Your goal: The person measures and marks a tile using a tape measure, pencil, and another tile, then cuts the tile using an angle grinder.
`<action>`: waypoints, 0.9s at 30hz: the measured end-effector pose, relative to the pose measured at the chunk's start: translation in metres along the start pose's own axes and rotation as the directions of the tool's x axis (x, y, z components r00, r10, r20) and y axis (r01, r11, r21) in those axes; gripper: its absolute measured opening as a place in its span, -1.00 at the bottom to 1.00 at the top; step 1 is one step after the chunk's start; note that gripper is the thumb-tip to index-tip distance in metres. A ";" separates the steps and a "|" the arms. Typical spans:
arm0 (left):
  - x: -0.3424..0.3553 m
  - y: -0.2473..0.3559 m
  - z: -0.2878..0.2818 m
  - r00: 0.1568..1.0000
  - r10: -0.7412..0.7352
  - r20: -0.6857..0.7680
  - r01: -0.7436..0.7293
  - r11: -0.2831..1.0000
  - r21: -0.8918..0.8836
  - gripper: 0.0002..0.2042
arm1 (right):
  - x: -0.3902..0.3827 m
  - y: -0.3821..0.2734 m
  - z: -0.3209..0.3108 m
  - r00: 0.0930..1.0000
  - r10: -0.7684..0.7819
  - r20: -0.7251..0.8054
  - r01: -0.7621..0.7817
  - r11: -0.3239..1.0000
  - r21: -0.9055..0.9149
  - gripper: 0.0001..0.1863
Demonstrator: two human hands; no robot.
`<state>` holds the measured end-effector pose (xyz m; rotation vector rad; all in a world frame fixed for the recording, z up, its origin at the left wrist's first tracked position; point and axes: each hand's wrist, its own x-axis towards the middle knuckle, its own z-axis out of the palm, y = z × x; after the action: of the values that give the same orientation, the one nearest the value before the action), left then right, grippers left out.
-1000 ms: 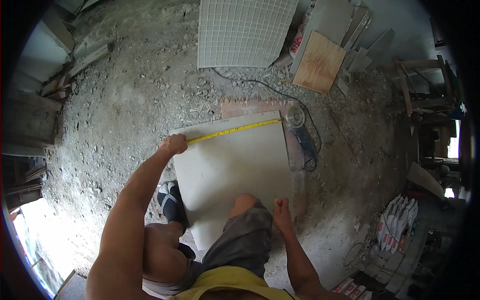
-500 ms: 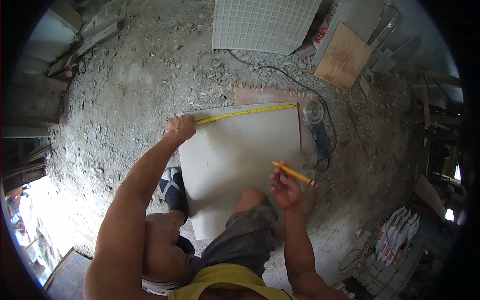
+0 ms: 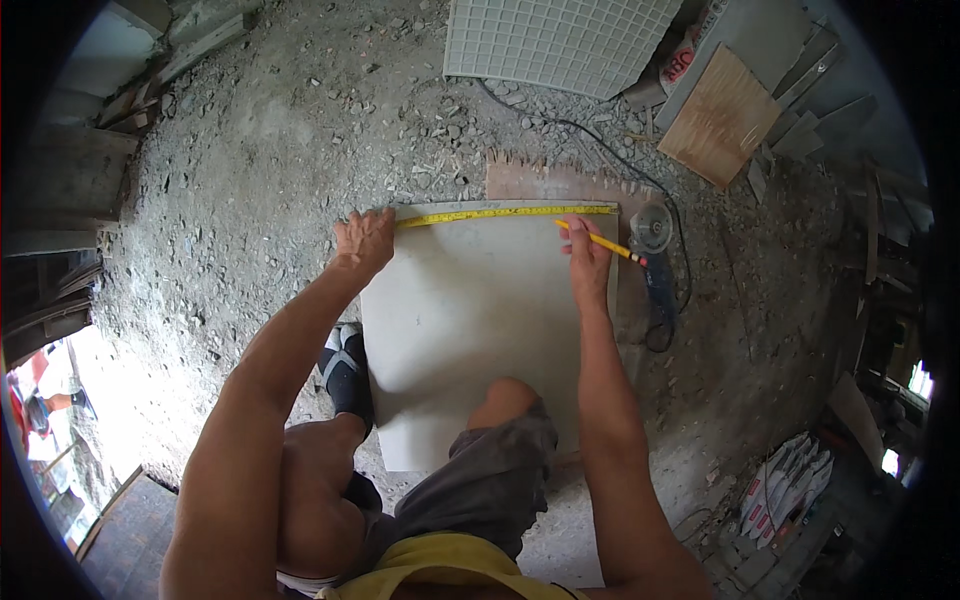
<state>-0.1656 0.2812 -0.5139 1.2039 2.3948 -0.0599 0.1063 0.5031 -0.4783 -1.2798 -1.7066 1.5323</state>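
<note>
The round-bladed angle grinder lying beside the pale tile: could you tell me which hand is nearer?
Right. The right hand sits just beside the angle grinder; the left hand is across the tile.

- The floor [image 3: 250,180] is rough grey concrete strewn with rubble and dust.
- A pale tile [image 3: 470,310] lies flat on it in the middle.
- A reddish slab [image 3: 550,180] shows past the tile's far edge.
- An angle grinder [image 3: 655,250] lies just right of the tile, its black cable [image 3: 590,140] trailing over the rubble.
- A white gridded panel [image 3: 560,40] lies farther off.
- A brown board [image 3: 720,115] rests at the upper right among grey tiles.
</note>
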 end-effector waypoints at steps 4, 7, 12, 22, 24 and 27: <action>-0.001 0.003 -0.001 1.000 -0.008 -0.009 0.008 1.000 0.004 -0.77 | 0.039 0.015 0.010 0.987 -0.152 0.046 0.156 0.983 -0.102 -0.65; -0.001 0.004 -0.001 1.000 -0.013 -0.013 0.013 1.000 0.008 -0.77 | 0.058 0.020 0.019 0.984 -0.157 0.081 0.170 0.966 -0.195 -0.71; 0.002 0.005 0.001 1.000 -0.014 -0.027 0.015 1.000 0.020 -0.76 | 0.072 0.019 0.033 0.981 -0.086 0.177 0.137 0.943 -0.303 -0.74; 0.006 0.005 0.002 0.999 -0.037 0.040 0.036 0.999 0.035 -0.73 | 0.074 0.018 0.045 0.940 -0.153 0.305 0.256 0.907 -0.335 -0.73; 0.007 0.005 0.001 0.999 -0.031 0.035 0.030 0.999 0.027 -0.73 | 0.072 0.017 0.045 0.939 -0.154 0.306 0.258 0.905 -0.337 -0.73; 0.006 0.005 0.000 0.998 -0.033 0.047 0.032 0.999 0.032 -0.73 | 0.070 0.015 0.046 0.944 -0.146 0.296 0.251 0.900 -0.357 -0.73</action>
<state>-0.1647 0.2890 -0.5157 1.1646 2.3802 -0.1350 0.0417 0.5419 -0.5182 -1.0672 -2.3311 1.3266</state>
